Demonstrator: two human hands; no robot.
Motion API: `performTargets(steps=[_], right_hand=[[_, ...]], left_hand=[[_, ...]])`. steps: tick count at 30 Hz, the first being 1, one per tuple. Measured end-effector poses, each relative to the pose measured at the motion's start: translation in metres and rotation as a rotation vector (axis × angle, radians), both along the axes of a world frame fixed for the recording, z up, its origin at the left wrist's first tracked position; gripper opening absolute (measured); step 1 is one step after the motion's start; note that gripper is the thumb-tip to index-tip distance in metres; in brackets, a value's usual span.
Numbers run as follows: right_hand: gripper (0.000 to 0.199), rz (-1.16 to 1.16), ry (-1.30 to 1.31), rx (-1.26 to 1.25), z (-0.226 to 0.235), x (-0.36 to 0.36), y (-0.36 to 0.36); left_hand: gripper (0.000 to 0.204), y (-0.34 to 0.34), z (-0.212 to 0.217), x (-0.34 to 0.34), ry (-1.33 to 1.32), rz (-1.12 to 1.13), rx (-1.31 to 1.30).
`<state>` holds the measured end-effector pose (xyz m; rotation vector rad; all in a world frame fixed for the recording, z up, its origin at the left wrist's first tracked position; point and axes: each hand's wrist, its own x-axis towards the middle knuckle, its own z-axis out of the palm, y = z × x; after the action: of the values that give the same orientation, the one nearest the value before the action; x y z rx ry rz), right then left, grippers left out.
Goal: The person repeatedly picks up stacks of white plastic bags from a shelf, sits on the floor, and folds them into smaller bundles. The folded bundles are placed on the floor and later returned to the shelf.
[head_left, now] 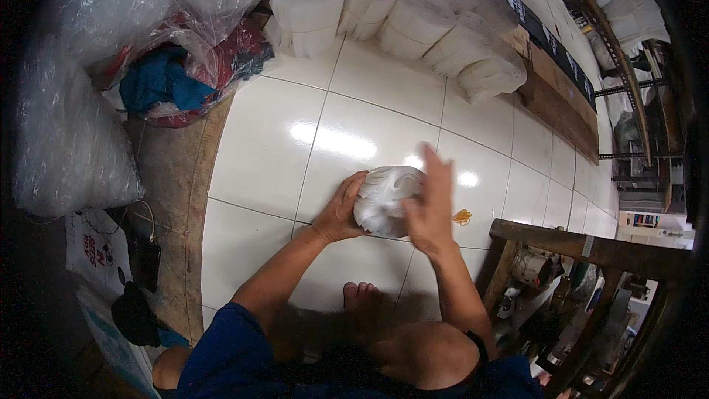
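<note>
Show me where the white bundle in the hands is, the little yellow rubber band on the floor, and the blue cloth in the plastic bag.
white bundle [384, 207], head view, its front face between the hands.
yellow rubber band [462, 216], head view, its middle.
blue cloth [159, 81], head view, its folded middle.

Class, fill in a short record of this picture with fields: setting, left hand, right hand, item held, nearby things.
setting: glossy white tiled floor, seen from above by a seated person
left hand: left hand grips the side of the bundle
right hand: right hand pressed flat against the bundle's other side, fingers spread
item held: rounded white bundle of thin stacked sheets
nearby things: row of white stacked bundles along the far edge; clear plastic bags with coloured cloth at left; small orange rubber band on the floor; wooden frame at right
</note>
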<state>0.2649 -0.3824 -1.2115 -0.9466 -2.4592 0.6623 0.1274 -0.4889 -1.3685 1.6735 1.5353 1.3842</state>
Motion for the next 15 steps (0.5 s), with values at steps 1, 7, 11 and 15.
performTargets(steps=[1, 7, 11, 15], right_hand=[[0.086, -0.16, 0.188, -0.122, 0.006, 0.008, 0.002], [0.057, -0.597, 0.13, -0.402, -0.116, 0.097, 0.014], [0.063, -0.364, -0.386, -0.122, -0.144, 0.075, -0.035], [0.072, -0.323, -0.474, -0.015, -0.151, 0.065, -0.042]], left_hand=[[0.123, 0.001, -0.005, -0.001, 0.0, 0.02, 0.032], [0.12, 0.053, -0.008, -0.037, -0.045, 0.03, -0.061], [0.115, 0.115, -0.018, -0.101, -0.245, 0.131, -0.06], [0.112, 0.179, -0.022, -0.166, -0.121, 0.469, 0.028]])
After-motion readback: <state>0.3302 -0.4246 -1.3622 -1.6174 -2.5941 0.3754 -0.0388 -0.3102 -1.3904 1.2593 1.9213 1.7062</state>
